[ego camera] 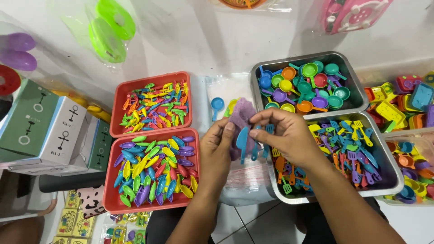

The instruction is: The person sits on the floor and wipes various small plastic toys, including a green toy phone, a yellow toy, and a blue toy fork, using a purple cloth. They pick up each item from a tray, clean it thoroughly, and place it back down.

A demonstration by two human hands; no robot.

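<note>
Two bare hands meet at centre frame above a clear plastic bag (246, 174). Left hand (217, 149) has its fingers closed on a small purple plastic toy piece (241, 115) and a blue plastic toy knife (242, 140). Right hand (287, 135) pinches a few blue plastic toy utensils (267, 131) just beside it, fingertips together. Right of the hands, a steel tray (392, 174) holds mixed toy utensils; above it, a second steel tray (355, 86) holds small coloured pans. Left of centre stand two red plastic trays (113, 199), the lower filled with coloured oval pieces.
</note>
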